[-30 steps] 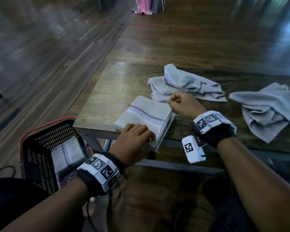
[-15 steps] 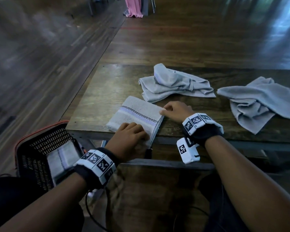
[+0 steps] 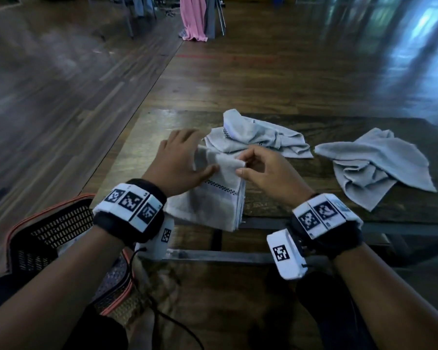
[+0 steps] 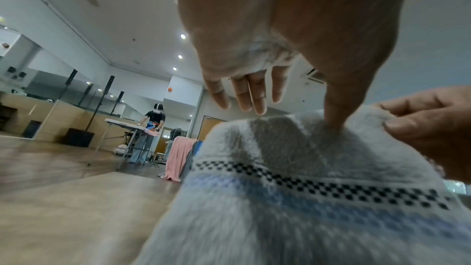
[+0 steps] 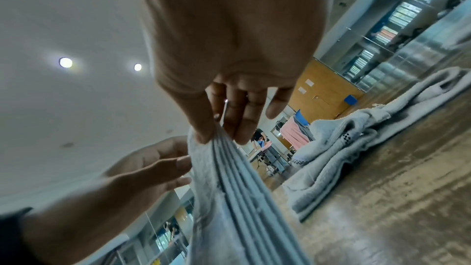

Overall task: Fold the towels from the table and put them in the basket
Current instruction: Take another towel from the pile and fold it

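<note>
**Folded towel lifted at its far edge**

We see the folded towel [image 3: 213, 198] at the centre of the head view, on the table's [image 3: 147, 137] near edge. Our right hand [image 3: 266, 170] pinches its raised far end; our left hand [image 3: 180, 162] pinches it too, thumb on top, fingers extended. Two crumpled towels [image 3: 261, 137] [image 3: 372, 162] lie at upper right, the basket [image 3: 48, 231] at lower left.

Nubbly grey terry-cloth towel [image 3: 213, 198], worn matt wooden table [image 3: 142, 147], perforated black plastic basket [image 3: 48, 233], glossy wood-plank floor [image 3: 61, 97]
</note>
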Tool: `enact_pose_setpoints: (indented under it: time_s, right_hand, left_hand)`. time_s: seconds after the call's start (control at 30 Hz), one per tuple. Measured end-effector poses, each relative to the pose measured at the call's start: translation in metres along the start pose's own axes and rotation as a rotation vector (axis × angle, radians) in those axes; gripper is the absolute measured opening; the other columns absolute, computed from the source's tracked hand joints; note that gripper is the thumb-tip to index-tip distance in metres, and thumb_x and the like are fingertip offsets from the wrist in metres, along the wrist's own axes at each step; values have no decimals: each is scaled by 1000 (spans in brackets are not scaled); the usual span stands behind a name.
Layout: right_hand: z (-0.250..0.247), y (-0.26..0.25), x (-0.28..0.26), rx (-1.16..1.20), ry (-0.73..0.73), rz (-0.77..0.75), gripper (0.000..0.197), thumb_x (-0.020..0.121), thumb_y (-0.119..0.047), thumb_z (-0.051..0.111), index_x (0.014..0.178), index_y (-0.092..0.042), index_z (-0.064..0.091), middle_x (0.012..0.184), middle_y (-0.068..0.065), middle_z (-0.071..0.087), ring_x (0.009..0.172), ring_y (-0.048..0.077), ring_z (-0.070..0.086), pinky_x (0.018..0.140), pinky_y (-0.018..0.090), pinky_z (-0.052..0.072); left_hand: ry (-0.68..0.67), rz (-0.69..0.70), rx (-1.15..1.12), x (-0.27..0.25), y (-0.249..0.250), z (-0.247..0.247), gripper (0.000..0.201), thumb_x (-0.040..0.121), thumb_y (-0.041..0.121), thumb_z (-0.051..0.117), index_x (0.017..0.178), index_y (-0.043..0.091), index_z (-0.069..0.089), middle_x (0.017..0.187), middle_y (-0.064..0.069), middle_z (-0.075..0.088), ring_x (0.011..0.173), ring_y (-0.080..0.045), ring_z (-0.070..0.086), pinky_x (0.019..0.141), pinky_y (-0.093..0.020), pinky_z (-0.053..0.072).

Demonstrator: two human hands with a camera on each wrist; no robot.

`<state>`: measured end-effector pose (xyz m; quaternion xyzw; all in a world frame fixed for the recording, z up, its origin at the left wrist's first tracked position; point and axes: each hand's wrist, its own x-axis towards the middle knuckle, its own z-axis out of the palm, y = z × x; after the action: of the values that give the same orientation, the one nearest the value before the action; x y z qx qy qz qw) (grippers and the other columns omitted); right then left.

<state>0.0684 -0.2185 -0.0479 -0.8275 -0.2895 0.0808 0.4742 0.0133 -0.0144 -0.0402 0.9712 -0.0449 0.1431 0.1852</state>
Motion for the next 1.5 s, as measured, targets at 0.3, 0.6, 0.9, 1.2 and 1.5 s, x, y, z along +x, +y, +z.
enact_pose_setpoints:
  time_s: [0.3, 0.6, 0.9, 1.2, 1.5]
  right_hand:
    - [-18, 12, -18, 71, -129, 26, 32, 78, -21, 73, 108, -21, 60, 101, -7, 65, 95, 3, 62, 84, 19, 50]
    - [6, 65, -19, -378, -292, 203, 7, 79, -10, 71, 85, -12, 70, 92, 0, 65, 85, 9, 56, 78, 25, 44]
    - [18, 87, -30, -587, -129, 117, 13, 83, -34, 65, 94, -28, 64, 106, -6, 55, 111, 18, 45, 94, 36, 30]
    - [73, 117, -90, -768, 19, -399, 12, 84, -24, 55, 88, -18, 64, 83, 0, 61, 78, 19, 53, 70, 33, 38]
    - [158, 252, -174, -820, -521, 439, 32, 89, -32, 43, 113, -19, 60, 118, 8, 62, 113, 28, 54, 93, 38, 39]
  left_hand:
    - [-80, 105, -239, -3, 27, -14, 4, 87, 19, 59, 85, 17, 63, 83, 4, 70, 82, -15, 66, 88, -40, 47]
    - [-553, 1, 144, -36, 20, 68, 42, 85, 45, 56, 117, 20, 49, 126, -3, 46, 117, -24, 43, 95, -40, 37]
    - [-344, 45, 169, -40, 8, 102, 45, 83, 46, 55, 120, 21, 46, 129, -3, 42, 120, -26, 36, 94, -41, 33]
    - [-173, 2, 227, -41, -2, 131, 57, 94, 54, 25, 141, 23, 32, 152, -3, 29, 140, -23, 26, 110, -45, 20]
    - [-12, -7, 297, -42, -1, 148, 58, 93, 49, 19, 140, 23, 38, 149, -4, 37, 139, -19, 32, 110, -40, 26]
